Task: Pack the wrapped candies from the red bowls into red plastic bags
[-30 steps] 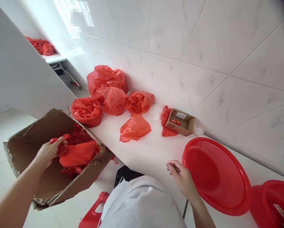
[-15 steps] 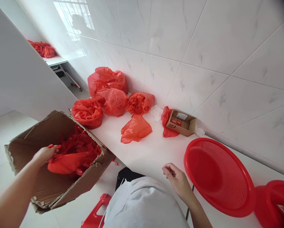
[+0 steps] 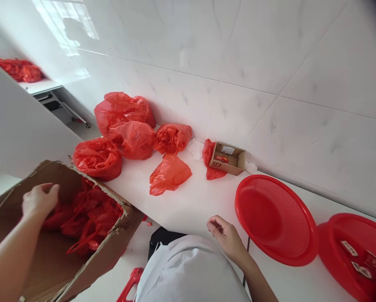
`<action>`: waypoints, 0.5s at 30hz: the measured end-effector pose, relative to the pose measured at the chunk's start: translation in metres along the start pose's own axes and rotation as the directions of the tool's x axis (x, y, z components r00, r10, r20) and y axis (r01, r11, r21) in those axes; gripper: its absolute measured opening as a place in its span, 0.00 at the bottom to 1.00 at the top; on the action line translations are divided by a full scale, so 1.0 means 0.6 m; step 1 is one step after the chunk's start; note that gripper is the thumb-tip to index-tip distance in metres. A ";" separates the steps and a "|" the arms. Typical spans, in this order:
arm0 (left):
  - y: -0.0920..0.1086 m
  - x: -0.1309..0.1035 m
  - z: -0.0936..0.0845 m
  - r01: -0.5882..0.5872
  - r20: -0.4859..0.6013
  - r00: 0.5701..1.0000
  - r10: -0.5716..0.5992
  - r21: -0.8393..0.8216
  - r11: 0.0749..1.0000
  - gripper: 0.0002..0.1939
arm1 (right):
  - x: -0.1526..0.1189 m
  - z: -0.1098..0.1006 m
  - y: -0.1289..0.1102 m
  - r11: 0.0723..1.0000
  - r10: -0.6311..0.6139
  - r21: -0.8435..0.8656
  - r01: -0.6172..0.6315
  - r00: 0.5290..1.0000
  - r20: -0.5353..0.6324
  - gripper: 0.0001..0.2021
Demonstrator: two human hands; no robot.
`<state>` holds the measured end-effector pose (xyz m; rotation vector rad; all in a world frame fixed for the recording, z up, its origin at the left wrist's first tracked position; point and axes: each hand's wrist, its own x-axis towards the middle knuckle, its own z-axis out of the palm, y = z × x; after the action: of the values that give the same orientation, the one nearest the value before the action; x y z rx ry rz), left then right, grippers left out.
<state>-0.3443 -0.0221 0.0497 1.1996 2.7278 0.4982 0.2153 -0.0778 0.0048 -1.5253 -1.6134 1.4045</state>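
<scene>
My left hand (image 3: 40, 200) is over the large cardboard box (image 3: 54, 277), with thumb and fingers slightly apart and nothing in them. Beneath and right of it, a heap of red plastic bags (image 3: 92, 218) lies inside the box. My right hand (image 3: 225, 235) hovers at the front of the white table (image 3: 188, 209), its fingers loosely curled in with nothing visible in them. The nearest thing to it is an oval red plastic basket (image 3: 270, 226) with meshed sides.
Several stuffed red bags (image 3: 123, 113) stand against the tiled wall. A loose red bag (image 3: 171, 174) lies mid-table, near a small cardboard box (image 3: 228, 159) holding a red packet. A second red basket (image 3: 339, 268) with cards inside stands far right. A red stool (image 3: 131, 285) shows below.
My left hand has let go of the red bag, which dropped into the large box. My right hand keeps its curled pose. The view has shifted, showing more of the right-hand basket.
</scene>
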 end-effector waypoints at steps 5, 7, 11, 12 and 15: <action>0.128 -0.095 0.166 -0.289 0.138 0.941 0.307 -0.136 0.948 0.21 | -0.009 0.001 0.001 1.000 -0.003 0.003 0.003 0.999 -0.037 0.14; 0.181 -0.143 0.237 -0.378 0.152 0.900 0.407 -0.191 0.906 0.28 | -0.013 0.000 0.007 1.000 0.024 0.015 -0.023 0.999 -0.035 0.15; 0.268 -0.219 0.350 -0.333 0.225 0.888 0.401 -0.289 0.898 0.36 | -0.023 -0.001 0.025 0.997 0.049 0.071 -0.043 0.995 -0.086 0.20; 0.284 -0.232 0.368 -0.327 0.265 0.875 0.405 -0.293 0.898 0.35 | -0.026 -0.001 0.030 0.996 0.052 0.084 -0.042 0.992 -0.117 0.21; 0.317 -0.261 0.400 -0.366 0.395 0.800 0.451 -0.273 0.890 0.30 | -0.038 -0.008 0.046 0.991 0.081 0.117 -0.058 0.976 -0.204 0.20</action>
<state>-0.0485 0.0429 -0.1136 1.6249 1.9895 0.4318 0.2361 -0.1022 -0.0118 -1.6189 -1.3474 1.2989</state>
